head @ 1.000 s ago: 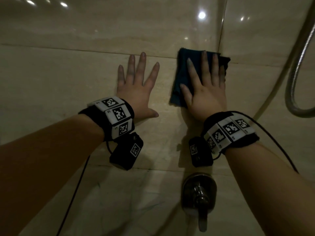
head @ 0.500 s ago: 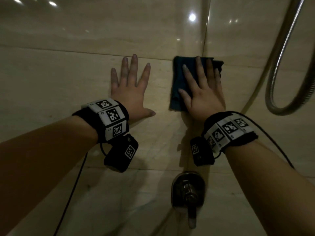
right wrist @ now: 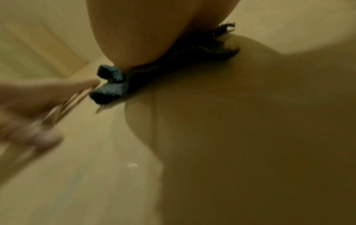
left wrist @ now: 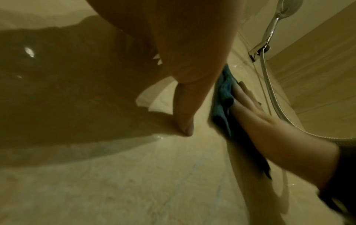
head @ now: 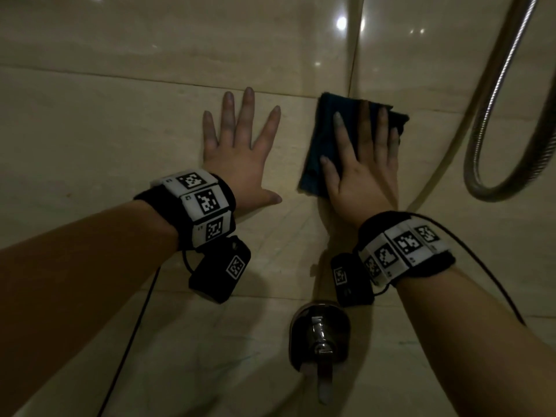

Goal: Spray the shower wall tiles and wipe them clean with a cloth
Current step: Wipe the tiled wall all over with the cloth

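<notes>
Over the last second the right hand (head: 365,176), pressed flat on the folded dark teal cloth (head: 323,139), has carried it slightly down the beige tile wall (head: 105,130) from the horizontal grout line. The left hand (head: 240,164), spread flat, has slid down alongside it.

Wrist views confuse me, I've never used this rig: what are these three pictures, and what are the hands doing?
No machine here: a person wears tagged wristbands and three cameras. The head view looks down at both hands on the tiled shower wall. The left hand lies flat and bare on the tile. The right hand presses a dark blue cloth flat against the wall. Below sits the tap handle; the shower hose loops at right. The left wrist view looks along the left hand's thumb toward the cloth. The right wrist view is blurred, showing cloth under the palm.
</notes>
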`<state>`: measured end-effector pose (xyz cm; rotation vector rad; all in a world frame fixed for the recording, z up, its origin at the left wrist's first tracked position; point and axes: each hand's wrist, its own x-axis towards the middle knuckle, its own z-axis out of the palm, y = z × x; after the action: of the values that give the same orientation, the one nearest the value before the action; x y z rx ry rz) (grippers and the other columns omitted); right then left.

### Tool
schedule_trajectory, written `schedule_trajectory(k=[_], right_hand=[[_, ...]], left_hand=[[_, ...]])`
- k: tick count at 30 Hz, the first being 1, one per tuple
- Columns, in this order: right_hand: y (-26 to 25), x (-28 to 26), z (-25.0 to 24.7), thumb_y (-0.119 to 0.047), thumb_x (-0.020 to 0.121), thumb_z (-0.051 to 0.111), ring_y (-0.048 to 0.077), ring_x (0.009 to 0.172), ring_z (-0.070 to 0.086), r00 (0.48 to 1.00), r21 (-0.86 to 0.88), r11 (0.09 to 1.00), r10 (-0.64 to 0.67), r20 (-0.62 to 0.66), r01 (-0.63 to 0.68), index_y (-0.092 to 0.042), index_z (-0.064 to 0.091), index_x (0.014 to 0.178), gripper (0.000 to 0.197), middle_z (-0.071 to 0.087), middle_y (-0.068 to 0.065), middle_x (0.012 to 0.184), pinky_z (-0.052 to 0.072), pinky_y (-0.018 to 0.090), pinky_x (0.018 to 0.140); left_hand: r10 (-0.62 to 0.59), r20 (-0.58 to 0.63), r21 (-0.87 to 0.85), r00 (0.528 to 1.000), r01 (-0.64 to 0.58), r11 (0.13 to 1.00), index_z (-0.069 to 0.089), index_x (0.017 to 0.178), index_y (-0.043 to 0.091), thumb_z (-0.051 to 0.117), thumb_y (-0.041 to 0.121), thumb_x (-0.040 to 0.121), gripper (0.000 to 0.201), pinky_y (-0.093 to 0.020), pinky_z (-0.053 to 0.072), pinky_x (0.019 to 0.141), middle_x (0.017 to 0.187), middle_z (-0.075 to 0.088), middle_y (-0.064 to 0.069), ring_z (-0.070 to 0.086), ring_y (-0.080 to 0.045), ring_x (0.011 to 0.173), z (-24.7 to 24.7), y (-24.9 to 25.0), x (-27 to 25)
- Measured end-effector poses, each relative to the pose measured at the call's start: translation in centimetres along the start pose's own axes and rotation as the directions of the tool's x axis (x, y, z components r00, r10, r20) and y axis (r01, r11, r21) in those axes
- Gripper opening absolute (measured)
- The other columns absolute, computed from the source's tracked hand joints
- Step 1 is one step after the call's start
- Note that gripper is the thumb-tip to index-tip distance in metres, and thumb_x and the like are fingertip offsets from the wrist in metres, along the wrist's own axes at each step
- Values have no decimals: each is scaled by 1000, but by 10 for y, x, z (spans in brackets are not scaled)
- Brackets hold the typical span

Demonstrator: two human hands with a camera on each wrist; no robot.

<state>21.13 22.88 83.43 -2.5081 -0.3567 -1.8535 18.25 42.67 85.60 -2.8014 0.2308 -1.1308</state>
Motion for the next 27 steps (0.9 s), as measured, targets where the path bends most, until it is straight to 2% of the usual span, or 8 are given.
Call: schedule_trajectory(k=[4,8,15,18,22,27], right_hand=[[5,-25,5,-57,93,26,32,144,-2,998,-3,1000,-16,61,16,-26,9,151,67,6,12,158,-5,47,116],[7,-25,2,-65,90,26,32,144,-5,995,-1,1000,-31,99,31,-27,6,151,75,2,11,158,-7,47,115],[7,1,-6,-63,91,24,30,144,-9,995,4,1000,-9,100,9,-28,3,151,72,-5,8,158,-11,44,115],[5,3,-6,-59,93,26,32,144,-8,996,-3,1000,-1,84,2,-26,4,151,70,-3,10,158,-11,45,114],[-1,-14,-1,-56,95,26,37,143,-3,996,-13,1000,-21,88,22,-23,7,151,68,3,14,158,-10,47,113],[-3,-55,7,-56,94,24,33,142,-10,980,-34,996,-74,185,82,-25,1,151,69,-4,12,158,-15,44,113]], left_hand=[[-7,4,12,1000,7,1000,-34,141,24,64,72,66,132,-58,-16,108,147,-39,-15,-31,-40,136,0,1,-1],[-14,9,24,1000,13,1000,-36,139,25,65,73,63,135,-57,-15,108,146,-41,-14,-32,-39,136,1,1,-1],[-7,-5,30,1000,7,1000,-37,138,26,65,75,61,137,-57,-16,108,146,-40,-14,-32,-39,136,4,0,-1],[9,-18,36,1000,-9,999,-35,140,27,64,76,61,136,-56,-16,108,148,-39,-13,-31,-38,137,6,-2,-2],[53,-31,56,998,-51,997,-32,142,28,64,74,63,133,-54,-16,109,149,-36,-13,-29,-37,138,11,-8,-7],[87,-16,92,996,-85,992,-31,142,28,65,71,65,131,-51,-16,109,150,-35,-12,-28,-37,138,16,-14,-12]])
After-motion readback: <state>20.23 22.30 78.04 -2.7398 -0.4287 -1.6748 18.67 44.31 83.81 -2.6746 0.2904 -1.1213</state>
